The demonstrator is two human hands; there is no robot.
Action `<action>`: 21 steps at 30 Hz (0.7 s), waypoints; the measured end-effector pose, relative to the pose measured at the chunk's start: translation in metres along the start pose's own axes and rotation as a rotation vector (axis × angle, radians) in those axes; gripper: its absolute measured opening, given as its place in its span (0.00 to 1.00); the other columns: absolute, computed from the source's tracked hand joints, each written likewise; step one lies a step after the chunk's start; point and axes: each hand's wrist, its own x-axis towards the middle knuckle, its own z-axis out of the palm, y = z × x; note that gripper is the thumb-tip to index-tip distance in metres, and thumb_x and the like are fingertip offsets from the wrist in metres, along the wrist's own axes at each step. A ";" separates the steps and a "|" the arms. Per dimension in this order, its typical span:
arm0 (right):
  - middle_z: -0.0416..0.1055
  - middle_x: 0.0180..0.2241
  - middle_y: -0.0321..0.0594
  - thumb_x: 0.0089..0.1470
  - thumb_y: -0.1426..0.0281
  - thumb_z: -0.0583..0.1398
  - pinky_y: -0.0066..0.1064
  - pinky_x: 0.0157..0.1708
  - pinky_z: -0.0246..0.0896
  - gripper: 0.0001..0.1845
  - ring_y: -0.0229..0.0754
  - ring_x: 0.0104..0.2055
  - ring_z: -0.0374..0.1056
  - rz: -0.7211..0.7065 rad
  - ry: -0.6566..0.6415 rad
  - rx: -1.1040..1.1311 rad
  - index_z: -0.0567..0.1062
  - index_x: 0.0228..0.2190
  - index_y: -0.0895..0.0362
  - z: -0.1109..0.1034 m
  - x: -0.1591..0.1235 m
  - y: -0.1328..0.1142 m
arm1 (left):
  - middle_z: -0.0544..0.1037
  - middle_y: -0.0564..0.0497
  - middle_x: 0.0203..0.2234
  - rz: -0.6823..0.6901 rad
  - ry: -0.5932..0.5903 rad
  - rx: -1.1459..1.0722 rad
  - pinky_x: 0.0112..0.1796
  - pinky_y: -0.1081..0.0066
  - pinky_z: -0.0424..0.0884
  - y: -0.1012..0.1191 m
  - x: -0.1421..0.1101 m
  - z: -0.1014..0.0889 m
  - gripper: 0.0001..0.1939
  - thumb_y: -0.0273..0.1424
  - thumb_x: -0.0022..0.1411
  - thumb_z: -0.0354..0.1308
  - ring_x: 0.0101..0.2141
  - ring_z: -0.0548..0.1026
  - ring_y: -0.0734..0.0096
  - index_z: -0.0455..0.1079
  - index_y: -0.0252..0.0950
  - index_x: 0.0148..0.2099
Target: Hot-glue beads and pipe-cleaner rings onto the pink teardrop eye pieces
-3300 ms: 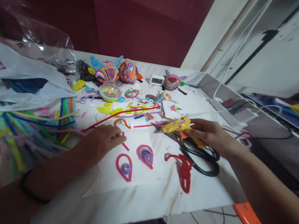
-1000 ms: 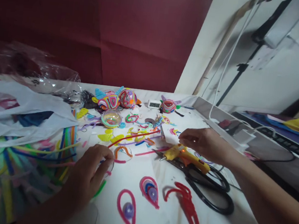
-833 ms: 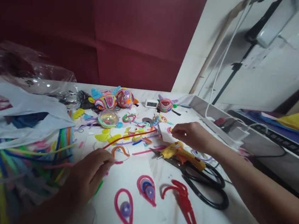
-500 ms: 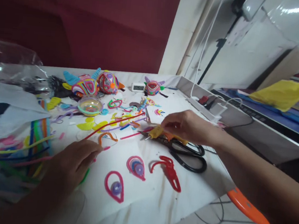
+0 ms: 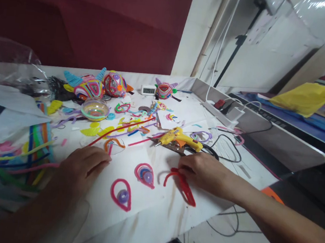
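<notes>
My left hand (image 5: pixel 83 169) is closed at the paper's left edge, a short pink pipe cleaner (image 5: pixel 110 149) sticking up from its fingertips. Just beyond it lie a bent orange pipe cleaner (image 5: pixel 115 144) and a long red one (image 5: pixel 120 131). My right hand (image 5: pixel 200 170) is closed on the upper end of a bent red pipe cleaner piece (image 5: pixel 184 190), covering part of it. Two pink teardrop loops with purple centres, a nearer one (image 5: pixel 111 193) and a farther one (image 5: pixel 136 168), lie between the hands. Behind my right hand, a yellow glue gun (image 5: pixel 181 137) rests across black-handled scissors (image 5: pixel 174 149).
Decorated round figures (image 5: pixel 88 88) and a small digital clock (image 5: pixel 148 90) stand at the back. A clear bowl (image 5: pixel 95 110) sits among scattered pieces. Pipe cleaners (image 5: pixel 39 143) pile up at left. A power strip (image 5: pixel 223 114) and black cord (image 5: pixel 238 156) lie at right.
My right hand has left the glue gun, which now lies on the scissors, and moved toward me onto the red piece. The pink pipe cleaner in my left hand has tilted more upright.
</notes>
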 end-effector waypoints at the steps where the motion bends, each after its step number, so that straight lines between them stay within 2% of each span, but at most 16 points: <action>1: 0.73 0.22 0.38 0.50 0.79 0.58 0.29 0.23 0.53 0.10 0.38 0.24 0.67 0.006 0.012 0.006 0.76 0.24 0.56 0.000 -0.001 -0.001 | 0.77 0.51 0.33 0.002 -0.012 0.009 0.36 0.66 0.73 0.001 0.000 -0.001 0.08 0.34 0.64 0.51 0.34 0.76 0.65 0.71 0.42 0.36; 6: 0.74 0.28 0.42 0.60 0.73 0.53 0.30 0.28 0.58 0.12 0.38 0.27 0.67 -0.043 0.080 0.072 0.76 0.32 0.58 -0.002 -0.009 -0.010 | 0.74 0.50 0.35 -0.024 -0.023 0.036 0.40 0.65 0.72 0.002 0.000 -0.002 0.09 0.35 0.66 0.50 0.37 0.74 0.65 0.71 0.41 0.37; 9: 0.73 0.31 0.42 0.60 0.68 0.55 0.30 0.31 0.60 0.10 0.39 0.31 0.68 -0.127 0.057 0.119 0.77 0.35 0.57 0.003 -0.014 -0.013 | 0.74 0.50 0.35 -0.016 -0.031 0.040 0.41 0.64 0.71 0.002 -0.002 -0.002 0.09 0.35 0.66 0.50 0.38 0.74 0.65 0.70 0.41 0.38; 13: 0.70 0.31 0.42 0.60 0.71 0.54 0.29 0.29 0.60 0.12 0.37 0.29 0.67 -0.153 0.089 0.165 0.77 0.32 0.57 0.009 -0.016 -0.015 | 0.74 0.50 0.36 -0.028 -0.003 0.029 0.43 0.64 0.70 0.008 -0.003 -0.003 0.07 0.35 0.66 0.51 0.39 0.74 0.64 0.70 0.40 0.40; 17: 0.71 0.30 0.42 0.60 0.71 0.52 0.30 0.29 0.59 0.12 0.38 0.29 0.67 -0.163 0.151 0.201 0.75 0.32 0.58 0.003 -0.016 -0.020 | 0.75 0.51 0.35 -0.033 0.041 -0.019 0.43 0.67 0.70 0.022 0.001 -0.008 0.05 0.32 0.65 0.53 0.39 0.74 0.66 0.71 0.39 0.39; 21: 0.72 0.29 0.41 0.60 0.71 0.52 0.29 0.29 0.59 0.12 0.39 0.29 0.68 -0.193 0.259 0.232 0.75 0.36 0.57 -0.002 -0.017 -0.031 | 0.76 0.53 0.33 -0.036 -0.001 -0.127 0.39 0.74 0.71 0.046 0.007 -0.016 0.05 0.28 0.64 0.54 0.36 0.75 0.72 0.72 0.38 0.38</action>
